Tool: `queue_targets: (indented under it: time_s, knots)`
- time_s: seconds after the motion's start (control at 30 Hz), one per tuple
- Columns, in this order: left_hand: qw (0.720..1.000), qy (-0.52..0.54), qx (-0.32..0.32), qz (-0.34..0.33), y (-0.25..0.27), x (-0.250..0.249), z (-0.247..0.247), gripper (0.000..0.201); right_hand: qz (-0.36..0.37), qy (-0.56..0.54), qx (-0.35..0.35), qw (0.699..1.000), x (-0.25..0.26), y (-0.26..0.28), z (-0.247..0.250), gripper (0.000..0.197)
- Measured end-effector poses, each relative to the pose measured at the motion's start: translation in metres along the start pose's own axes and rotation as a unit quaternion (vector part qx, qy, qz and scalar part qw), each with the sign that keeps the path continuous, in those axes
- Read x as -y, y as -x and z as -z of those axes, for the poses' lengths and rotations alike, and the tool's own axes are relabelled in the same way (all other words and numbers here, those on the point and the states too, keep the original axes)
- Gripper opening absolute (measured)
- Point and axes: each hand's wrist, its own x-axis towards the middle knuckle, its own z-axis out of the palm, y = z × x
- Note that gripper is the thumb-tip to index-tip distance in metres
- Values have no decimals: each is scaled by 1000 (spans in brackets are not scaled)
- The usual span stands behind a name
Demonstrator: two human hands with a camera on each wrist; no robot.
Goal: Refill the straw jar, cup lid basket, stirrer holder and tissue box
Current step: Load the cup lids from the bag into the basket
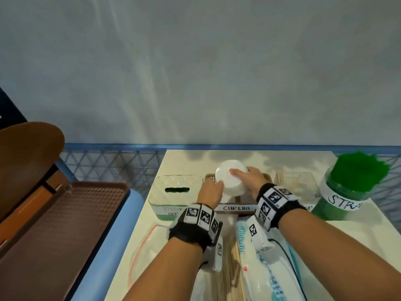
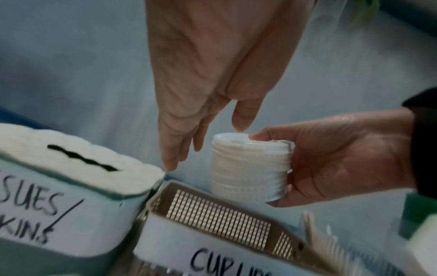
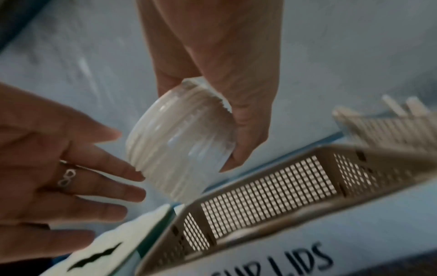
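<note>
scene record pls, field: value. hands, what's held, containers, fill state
right hand: grips stack of cup lids, above the basket
left hand: open, fingers straight beside the stack
cup lid basket: labelled CUP LIDS, looks empty inside
tissue box: labelled, white tissue at the slot
straw jar: full of green straws
stirrer holder: some stirrers inside
table: white
</note>
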Motion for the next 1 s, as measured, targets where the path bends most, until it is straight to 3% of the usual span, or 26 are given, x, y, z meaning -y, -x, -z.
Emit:
queue_targets:
  time_s: [0.1, 0.23, 0.43, 0.77, 0.9, 1.0]
  knots:
    - [998, -59, 18, -6, -12, 22, -15, 29, -40, -7, 16, 999, -20, -21, -9, 60]
    - [988, -152, 15, -20, -19, 39, -25, 34, -52, 8, 14, 999, -37, -46, -20, 60]
    - [985, -169, 20, -10, -24, 45, -27, 41, -62, 67, 32, 995, -47, -56, -30, 52]
    - [982, -188, 25, -7, -19, 45, -24, 43, -98, 202, 98, 969, -39, -61, -28, 69]
    - [983, -181, 24, -15, -19, 46, -22, 42, -94, 173, 73, 978, -38, -59, -28, 75]
    - [985, -168, 29, -22, -15, 41, -16, 43, -41, 124, 15, 991, -31, -48, -28, 77]
